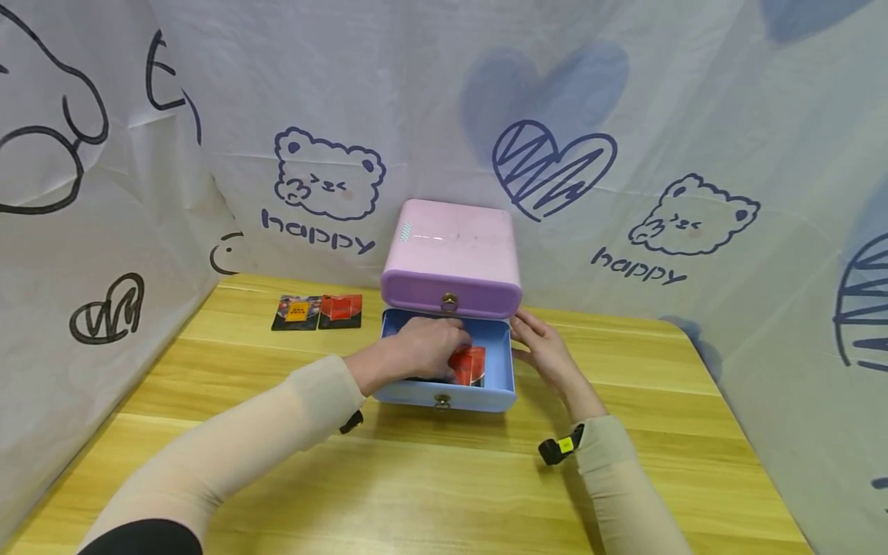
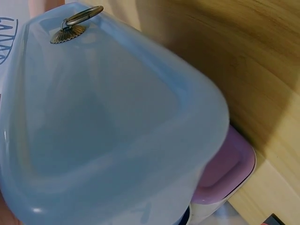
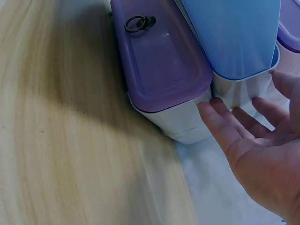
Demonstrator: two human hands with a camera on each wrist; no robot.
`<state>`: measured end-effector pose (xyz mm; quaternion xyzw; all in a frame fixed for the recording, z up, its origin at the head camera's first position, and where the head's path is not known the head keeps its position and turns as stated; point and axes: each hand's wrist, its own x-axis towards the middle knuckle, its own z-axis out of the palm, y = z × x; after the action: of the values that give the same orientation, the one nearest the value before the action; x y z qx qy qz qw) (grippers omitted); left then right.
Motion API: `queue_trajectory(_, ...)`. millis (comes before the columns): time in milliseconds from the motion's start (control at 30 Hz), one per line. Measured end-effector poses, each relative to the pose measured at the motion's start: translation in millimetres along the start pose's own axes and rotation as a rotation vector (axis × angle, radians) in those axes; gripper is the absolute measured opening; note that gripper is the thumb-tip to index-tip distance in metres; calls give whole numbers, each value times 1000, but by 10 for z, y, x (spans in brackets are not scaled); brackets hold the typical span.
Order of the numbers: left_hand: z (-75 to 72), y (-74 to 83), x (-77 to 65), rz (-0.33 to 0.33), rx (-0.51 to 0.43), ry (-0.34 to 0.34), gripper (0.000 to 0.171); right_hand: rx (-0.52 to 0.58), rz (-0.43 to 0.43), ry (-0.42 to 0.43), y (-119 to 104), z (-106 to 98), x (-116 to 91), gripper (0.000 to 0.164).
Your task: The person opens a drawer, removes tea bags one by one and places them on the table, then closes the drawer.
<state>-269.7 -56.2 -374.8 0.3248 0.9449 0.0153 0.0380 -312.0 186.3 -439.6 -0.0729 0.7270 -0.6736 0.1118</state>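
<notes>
A small drawer unit [image 1: 454, 239] with a pink top stands at the back of the table, its blue drawer [image 1: 501, 358] pulled out below a purple drawer [image 1: 486, 293]. My left hand [image 1: 423, 347] reaches down inside the blue drawer, fingers bent beside a red packet [image 1: 474, 364]. Whether they pinch it is hidden. The left wrist view shows only the blue drawer's outside with its ring pull [image 2: 84, 16]. My right hand [image 1: 548, 358] rests its fingertips against the unit's side, fingers spread and fairly straight; the right wrist view shows a lower purple drawer [image 3: 164, 61] too.
Two flat packets lie side by side left of the unit: a dark one with a yellow label [image 1: 297, 313] and a red and black one [image 1: 341, 311]. The wood-patterned table [image 1: 430, 478] extends around the unit. A printed white cloth [image 1: 430, 100] hangs behind.
</notes>
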Motion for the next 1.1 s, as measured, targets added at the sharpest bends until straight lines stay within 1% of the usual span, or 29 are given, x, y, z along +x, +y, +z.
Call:
queue_trajectory(333,38,-2,-12,29,6,46,36,15,-6,2,1,9,-7,57)
queue_trajectory(500,71,-26,-12,48,-7,94,33,23,-6,6,0,12,-14,55)
queue_trajectory(667,80,-46,-37,49,-37,133,34,27,-3,4,8,3,-4,55)
queue_trajectory(833,89,-64,-72,48,-78,155,38,15,3,4,10,-8,4,56)
queue_trajectory(967,96,-78,-99,41,-143,165,43,15,3,4,11,-10,6,56)
queue_trajectory(1100,91,-91,-126,40,-230,180,44,21,1,3,6,-3,3,56)
